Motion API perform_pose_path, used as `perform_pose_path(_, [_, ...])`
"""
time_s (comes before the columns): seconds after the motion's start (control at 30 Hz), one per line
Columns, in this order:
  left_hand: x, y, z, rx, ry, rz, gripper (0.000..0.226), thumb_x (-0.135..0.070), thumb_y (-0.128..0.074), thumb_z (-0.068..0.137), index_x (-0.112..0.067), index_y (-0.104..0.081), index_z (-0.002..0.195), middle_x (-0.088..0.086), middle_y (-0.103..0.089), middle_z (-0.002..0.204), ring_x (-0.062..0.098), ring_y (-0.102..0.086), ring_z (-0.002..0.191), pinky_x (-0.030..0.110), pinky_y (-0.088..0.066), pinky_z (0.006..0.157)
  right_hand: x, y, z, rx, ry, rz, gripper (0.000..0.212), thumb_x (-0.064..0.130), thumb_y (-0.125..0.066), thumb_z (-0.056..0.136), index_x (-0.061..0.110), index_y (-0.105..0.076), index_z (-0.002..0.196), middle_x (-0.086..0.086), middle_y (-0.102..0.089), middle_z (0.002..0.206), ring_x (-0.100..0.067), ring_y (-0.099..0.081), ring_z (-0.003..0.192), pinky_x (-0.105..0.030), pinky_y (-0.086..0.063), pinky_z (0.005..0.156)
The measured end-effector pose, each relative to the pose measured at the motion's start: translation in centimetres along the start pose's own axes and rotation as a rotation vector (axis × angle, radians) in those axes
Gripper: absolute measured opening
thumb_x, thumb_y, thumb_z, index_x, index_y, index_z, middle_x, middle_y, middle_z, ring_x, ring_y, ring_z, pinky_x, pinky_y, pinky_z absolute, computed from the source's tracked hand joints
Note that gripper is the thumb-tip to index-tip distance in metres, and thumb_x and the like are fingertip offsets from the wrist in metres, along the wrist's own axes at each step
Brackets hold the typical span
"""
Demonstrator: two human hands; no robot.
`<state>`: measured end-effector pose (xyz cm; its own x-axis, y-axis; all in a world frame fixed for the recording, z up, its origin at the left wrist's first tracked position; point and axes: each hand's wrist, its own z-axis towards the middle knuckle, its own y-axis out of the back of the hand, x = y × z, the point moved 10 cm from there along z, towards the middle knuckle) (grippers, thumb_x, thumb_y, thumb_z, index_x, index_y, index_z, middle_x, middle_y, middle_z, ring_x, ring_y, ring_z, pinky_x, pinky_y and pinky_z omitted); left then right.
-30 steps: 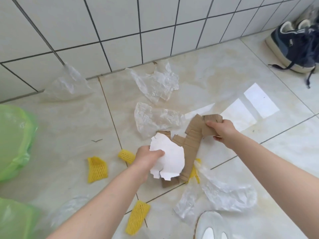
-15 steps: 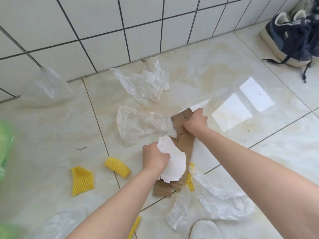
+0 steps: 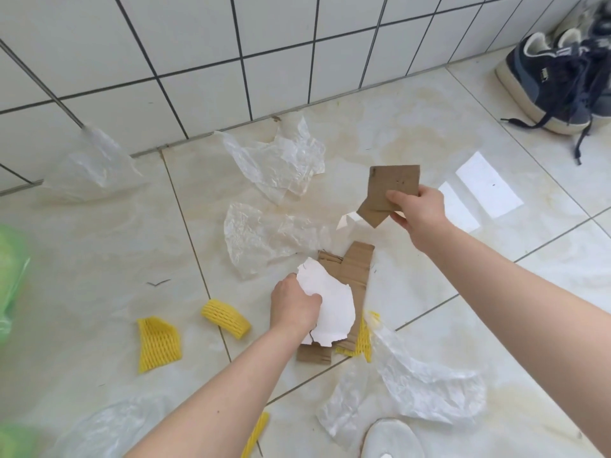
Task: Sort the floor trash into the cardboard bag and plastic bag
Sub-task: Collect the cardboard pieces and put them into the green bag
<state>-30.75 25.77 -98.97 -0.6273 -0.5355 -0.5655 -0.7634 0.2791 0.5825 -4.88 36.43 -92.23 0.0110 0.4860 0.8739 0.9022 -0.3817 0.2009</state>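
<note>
My right hand (image 3: 416, 206) pinches a brown cardboard piece (image 3: 391, 188), lifted above the floor. My left hand (image 3: 292, 307) grips a torn white card piece (image 3: 330, 302) together with a stack of brown cardboard strips (image 3: 353, 272) under it. Crumpled clear plastic sheets lie on the floor: one by the wall (image 3: 284, 163), one in the middle (image 3: 261, 236), one at the lower right (image 3: 420, 388). Yellow foam nets (image 3: 158, 342) (image 3: 224, 319) lie left of my left hand. A green plastic bag (image 3: 11, 269) shows at the left edge.
A white tiled wall (image 3: 264, 44) runs along the back. Dark blue sneakers (image 3: 555, 81) stand at the upper right. The toe of a white shoe (image 3: 393, 439) is at the bottom edge. More clear plastic lies at the far left wall (image 3: 96, 160) and bottom left (image 3: 109, 424).
My right hand has lifted a brown cardboard piece up and to the right, away from the stack. My left hand keeps its grip on the white piece and strips.
</note>
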Motion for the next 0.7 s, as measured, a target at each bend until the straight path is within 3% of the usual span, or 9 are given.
perform_pose_path(0.13, [0.2,0.2,-0.6,0.017,-0.001,-0.014,0.028,-0.015,-0.056,0.082,-0.006,-0.059,0.107,0.009,-0.064,0.11,0.029,-0.056,0.105,0.027,-0.042,0.076,-2.3,0.6,-2.7,0.129,-0.142,-0.055,0.015,0.005,-0.06,0.088,0.011,-0.06,0.102,-0.002,-0.064,0.089,-0.015,-0.062,0.082,-0.032,-0.052,0.077])
perform_pose_path(0.33, [0.9,0.1,-1.4,0.053,0.023,-0.069,0.025,-0.016,-0.055,0.082,-0.008,-0.062,0.104,0.008,-0.065,0.102,0.029,-0.057,0.098,0.025,-0.04,0.071,-10.3,0.6,-8.4,0.329,-0.427,-0.279,0.021,0.004,-0.063,0.087,0.0,-0.061,0.107,-0.013,-0.067,0.094,-0.027,-0.065,0.088,-0.04,-0.055,0.083])
perform_pose_path(0.47, [2.2,-0.9,-1.7,0.107,0.168,-0.294,0.026,-0.014,-0.059,0.079,-0.01,-0.063,0.104,0.008,-0.067,0.102,0.029,-0.061,0.094,0.031,-0.051,0.075,-12.6,-0.1,-9.9,0.292,-0.499,-0.128,0.026,0.002,-0.059,0.089,-0.001,-0.058,0.115,-0.016,-0.065,0.098,-0.03,-0.064,0.088,-0.042,-0.055,0.077])
perform_pose_path(0.57, [2.1,-1.4,-2.3,0.129,0.215,-0.396,0.032,-0.016,-0.061,0.073,-0.012,-0.063,0.105,0.009,-0.067,0.102,0.031,-0.063,0.095,0.039,-0.055,0.081,-12.7,-0.8,-10.2,0.27,-0.478,-0.168,0.029,0.003,-0.061,0.087,0.002,-0.057,0.116,-0.014,-0.064,0.097,-0.027,-0.063,0.082,-0.037,-0.054,0.067])
perform_pose_path(0.63, [2.1,-1.7,-2.5,0.151,0.222,-0.467,0.04,-0.018,-0.06,0.066,-0.013,-0.062,0.106,0.009,-0.067,0.103,0.031,-0.063,0.096,0.045,-0.055,0.084,-12.6,-1.2,-10.4,0.281,-0.476,-0.173,0.03,0.004,-0.062,0.087,0.003,-0.056,0.116,-0.012,-0.063,0.095,-0.025,-0.061,0.08,-0.036,-0.053,0.067])
perform_pose_path(0.7, [2.3,-1.8,-2.7,0.168,0.246,-0.553,0.035,-0.012,-0.062,0.073,-0.012,-0.061,0.109,0.009,-0.068,0.104,0.03,-0.064,0.093,0.042,-0.055,0.083,-12.6,-1.5,-10.6,0.305,-0.495,-0.144,0.031,0.004,-0.063,0.086,0.005,-0.057,0.117,-0.01,-0.063,0.093,-0.024,-0.061,0.08,-0.038,-0.053,0.068])
